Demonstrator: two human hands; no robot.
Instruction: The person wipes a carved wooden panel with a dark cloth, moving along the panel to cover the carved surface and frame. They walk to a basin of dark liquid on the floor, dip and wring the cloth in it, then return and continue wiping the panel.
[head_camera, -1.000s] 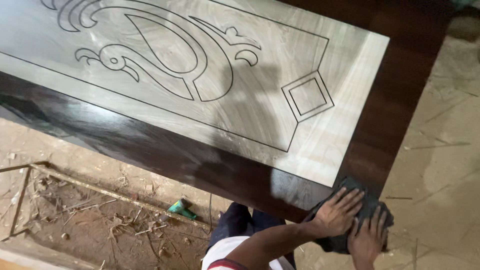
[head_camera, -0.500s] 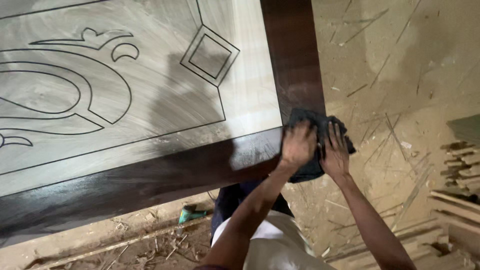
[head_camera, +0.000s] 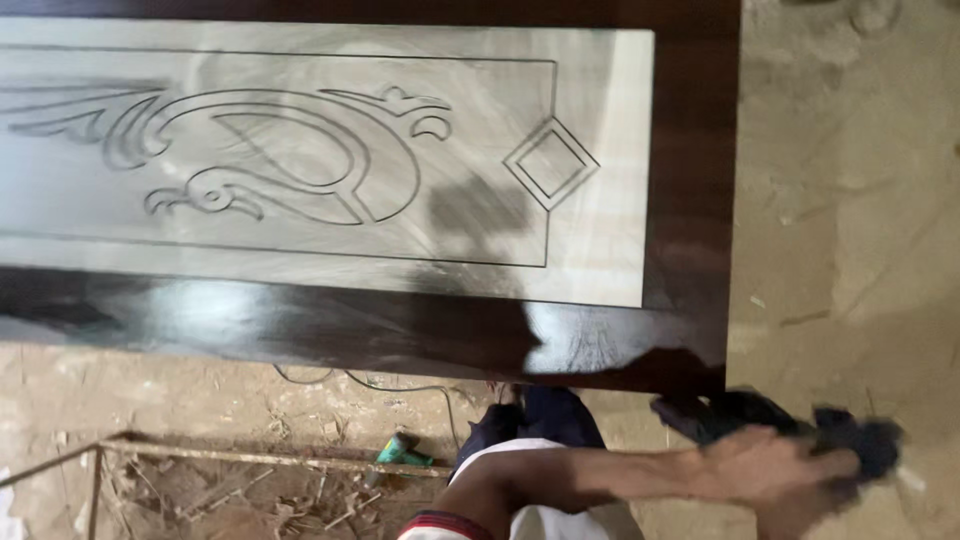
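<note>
Motion-blurred hands (head_camera: 770, 470) and dark cloth (head_camera: 770, 420), grip unclear.

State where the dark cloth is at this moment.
In the head view the dark cloth is at the lower right, bunched under a blurred hand, just off the near right corner of the dark-bordered carved door panel, over the dusty floor.

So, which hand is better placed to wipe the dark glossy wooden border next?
Left, probably: the left hand rests on the crumpled dark cloth beside the dark glossy wooden border corner; no right hand shows clearly.

Glossy dark wooden door (head_camera: 690, 200), matt pale carved panel (head_camera: 300, 160), dark cloth (head_camera: 750, 415).
</note>
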